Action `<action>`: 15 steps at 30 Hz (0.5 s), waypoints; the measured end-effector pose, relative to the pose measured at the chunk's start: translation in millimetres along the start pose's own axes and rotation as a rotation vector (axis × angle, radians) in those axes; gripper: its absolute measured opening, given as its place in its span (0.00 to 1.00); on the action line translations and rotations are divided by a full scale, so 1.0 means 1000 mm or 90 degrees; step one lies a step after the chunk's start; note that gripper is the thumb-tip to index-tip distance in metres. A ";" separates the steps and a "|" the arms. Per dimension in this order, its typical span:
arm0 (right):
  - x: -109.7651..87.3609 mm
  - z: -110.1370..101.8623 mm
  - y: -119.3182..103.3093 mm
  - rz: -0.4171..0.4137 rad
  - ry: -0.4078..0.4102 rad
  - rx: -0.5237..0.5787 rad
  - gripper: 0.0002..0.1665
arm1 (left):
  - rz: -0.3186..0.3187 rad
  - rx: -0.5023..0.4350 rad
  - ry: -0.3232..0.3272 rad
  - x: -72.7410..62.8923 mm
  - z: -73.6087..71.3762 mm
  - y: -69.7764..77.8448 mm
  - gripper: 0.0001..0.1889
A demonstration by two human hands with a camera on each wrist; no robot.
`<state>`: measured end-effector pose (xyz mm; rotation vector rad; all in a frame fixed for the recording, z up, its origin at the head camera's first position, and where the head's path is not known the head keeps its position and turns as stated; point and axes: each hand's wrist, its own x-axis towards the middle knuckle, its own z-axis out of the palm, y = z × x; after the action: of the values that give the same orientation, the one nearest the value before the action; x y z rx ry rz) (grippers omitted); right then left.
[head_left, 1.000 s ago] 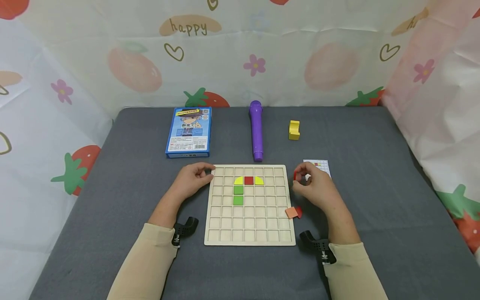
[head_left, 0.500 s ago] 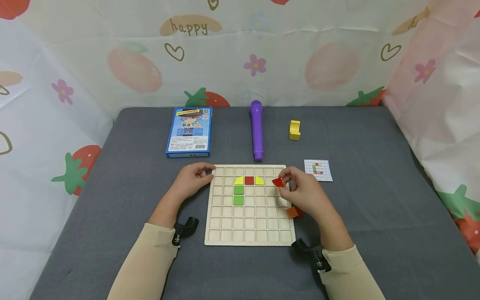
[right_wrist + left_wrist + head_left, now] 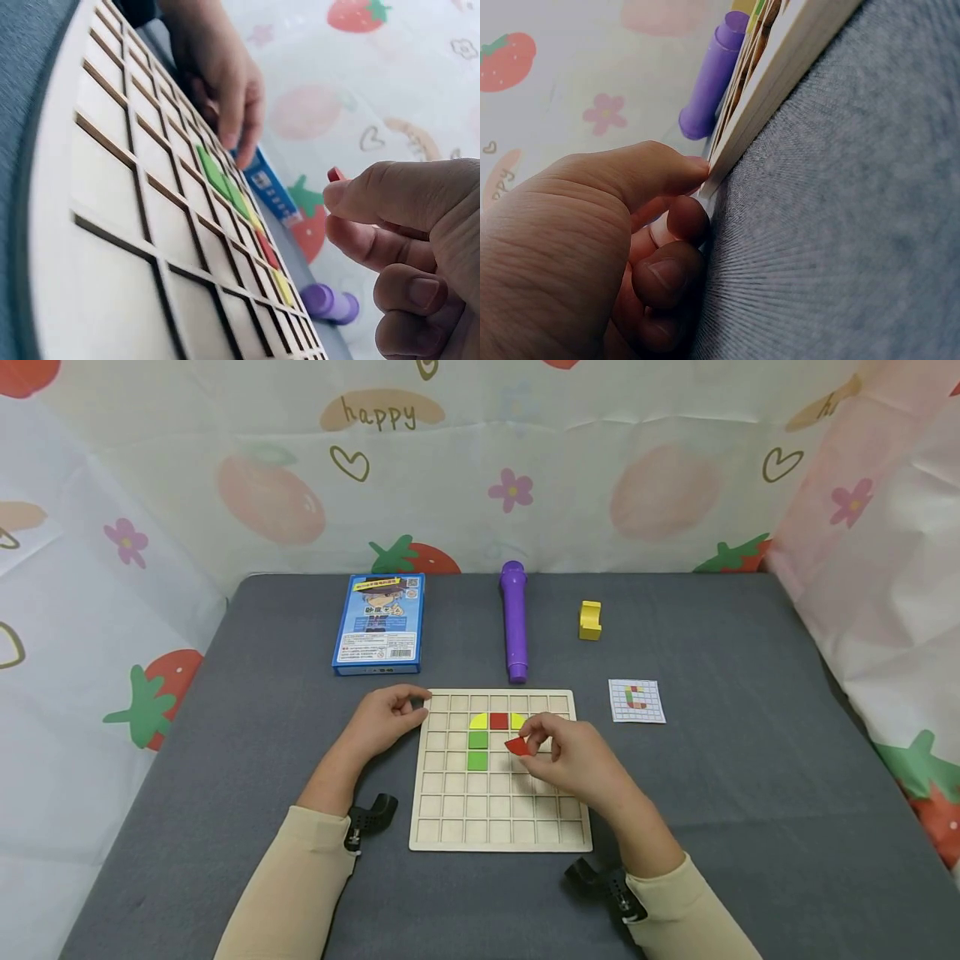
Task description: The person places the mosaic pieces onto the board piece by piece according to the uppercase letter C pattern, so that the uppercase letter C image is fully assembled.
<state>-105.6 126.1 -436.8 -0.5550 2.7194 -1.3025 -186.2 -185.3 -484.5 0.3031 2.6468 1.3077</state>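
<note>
A light wooden grid board (image 3: 453, 832) lies on the grey cloth. My left hand (image 3: 384, 720) grips its far left corner, thumb tip right at the edge in the left wrist view. Between thumb and forefinger my right hand (image 3: 573, 762) pinches a small red tile (image 3: 516, 747) with a curved edge, over the board's middle right. Set in the grid are a red square tile (image 3: 498, 721), a yellow quarter-round tile (image 3: 478, 722) on its left, a second yellow one partly behind my right fingers, and two green square tiles (image 3: 477, 751).
Behind the board lie a blue box (image 3: 378, 624), a purple microphone (image 3: 513, 622) and a yellow block (image 3: 590, 620). A small pattern card (image 3: 637, 701) lies to the right. A printed cloth (image 3: 570, 468) hangs along the table's back edge.
My right hand has carried the red tile leftward from beside the card to over the board, uncovering the card. The orange and red tiles at the right edge are now hidden. My left hand stays put.
</note>
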 end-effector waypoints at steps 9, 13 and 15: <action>-0.001 0.022 -0.009 -0.017 -0.049 -0.017 0.12 | 0.006 0.005 0.000 0.000 0.000 -0.001 0.15; -0.001 0.032 -0.011 -0.019 -0.053 -0.048 0.13 | 0.008 0.006 -0.001 0.000 -0.001 -0.001 0.15; -0.001 0.036 -0.012 -0.014 -0.056 -0.075 0.13 | 0.009 0.007 -0.001 0.000 -0.001 -0.001 0.15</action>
<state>-93.5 92.2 -450.5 -0.6373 2.7380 -1.1006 -186.5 -186.6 -484.7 0.3259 2.6560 1.2974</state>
